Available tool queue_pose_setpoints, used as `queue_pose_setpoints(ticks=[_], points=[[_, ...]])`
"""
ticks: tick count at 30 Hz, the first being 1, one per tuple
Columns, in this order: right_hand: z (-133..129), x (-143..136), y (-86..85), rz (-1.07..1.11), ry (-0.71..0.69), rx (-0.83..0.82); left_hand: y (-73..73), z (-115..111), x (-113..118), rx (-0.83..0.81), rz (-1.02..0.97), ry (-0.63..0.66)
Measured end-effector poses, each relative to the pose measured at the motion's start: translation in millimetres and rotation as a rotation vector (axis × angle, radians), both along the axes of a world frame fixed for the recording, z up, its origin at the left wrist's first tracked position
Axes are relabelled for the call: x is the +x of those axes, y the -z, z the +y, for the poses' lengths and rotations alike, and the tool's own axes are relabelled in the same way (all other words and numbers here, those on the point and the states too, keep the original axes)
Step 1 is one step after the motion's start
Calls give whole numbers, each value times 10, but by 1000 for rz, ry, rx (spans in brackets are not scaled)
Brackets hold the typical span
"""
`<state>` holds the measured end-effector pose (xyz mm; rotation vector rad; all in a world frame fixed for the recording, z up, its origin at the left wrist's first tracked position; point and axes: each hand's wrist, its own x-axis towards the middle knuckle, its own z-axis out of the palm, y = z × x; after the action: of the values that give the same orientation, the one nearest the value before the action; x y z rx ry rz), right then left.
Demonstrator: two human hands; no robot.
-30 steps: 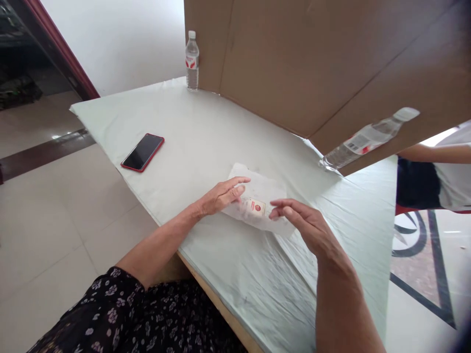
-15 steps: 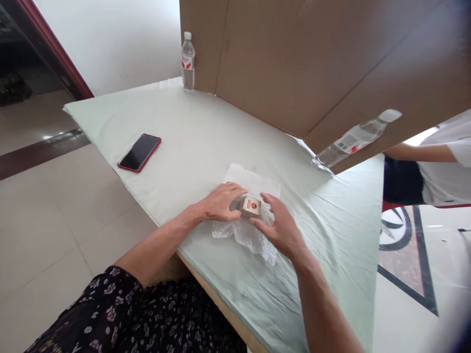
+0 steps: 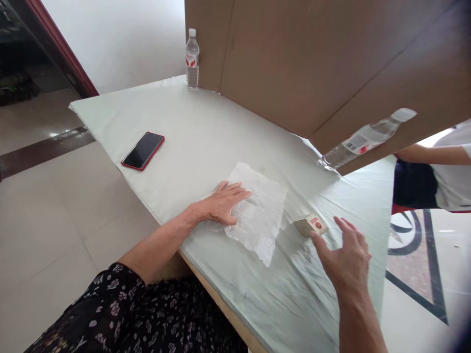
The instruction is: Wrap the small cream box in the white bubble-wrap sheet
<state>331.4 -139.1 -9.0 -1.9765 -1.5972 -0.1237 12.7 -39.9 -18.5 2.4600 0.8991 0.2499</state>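
A crinkled sheet of bubble wrap (image 3: 261, 211) lies spread on the pale green tablecloth (image 3: 206, 132). My left hand (image 3: 224, 202) rests over its left edge, fingers apart, holding nothing. To the right of the sheet sits a small cream box (image 3: 312, 225) with a red mark on its top face. Close beside it, my right hand (image 3: 346, 255) is open, with the thumb at the box's near edge; whether the thumb touches it I cannot tell.
A phone in a red case (image 3: 143, 151) lies near the left table edge. Behind stands a large brown cardboard panel (image 3: 275, 63), with an upright water bottle (image 3: 192, 61) and a tilted bottle (image 3: 364, 139) against it. A person's arm (image 3: 434, 153) shows at the right.
The small box has gone from the middle of the bubble wrap to the cloth on its right, and my right hand moved right with it. My left hand now lies flatter over the wrap.
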Motion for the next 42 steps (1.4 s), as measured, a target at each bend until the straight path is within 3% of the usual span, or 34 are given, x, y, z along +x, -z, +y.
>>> queue_pose_setpoints(ticks=[2, 3, 6, 7, 10, 14, 18, 22, 25, 27, 29, 32, 34, 37, 42], points=[[-15, -233, -31, -44, -60, 153, 4, 13, -12, 2, -10, -20], [-9, -368, -28, -35, -160, 176, 14, 23, -20, 3, -11, -34], [56, -699, 91, -62, -548, -30, 55, 58, -54, 6, 1, -56], [85, -756, 155, -87, -608, -129, 66, 69, -70, 0, 10, -53], [152, -753, 319, -122, -679, -325, 72, 101, -142, -31, 50, -33], [170, -594, 363, -119, -734, -383, 23, 129, -291, -32, 121, -11], [163, -576, 354, -98, -738, -371, -67, 46, -380, 8, 156, -64], [148, -645, 291, -67, -747, -331, -128, -200, -281, 182, 20, -161], [121, -604, 126, -23, -692, -149, -75, -360, -182, 208, 2, -121], [113, -478, 6, -11, -545, 20, 9, -406, -162, 171, 17, -121], [127, -278, -52, -33, -323, 80, 99, -414, -178, 137, -16, -148], [177, 34, 26, -56, -36, -117, 182, -405, -215, 108, -66, -176], [205, 137, 113, -2, 43, -238, 193, -402, -224, 96, -80, -180], [198, 20, 103, 104, -29, -188, 175, -407, -220, 82, -90, -181], [186, -622, -217, 218, -328, -59, 148, -417, -217, 72, -104, -183]])
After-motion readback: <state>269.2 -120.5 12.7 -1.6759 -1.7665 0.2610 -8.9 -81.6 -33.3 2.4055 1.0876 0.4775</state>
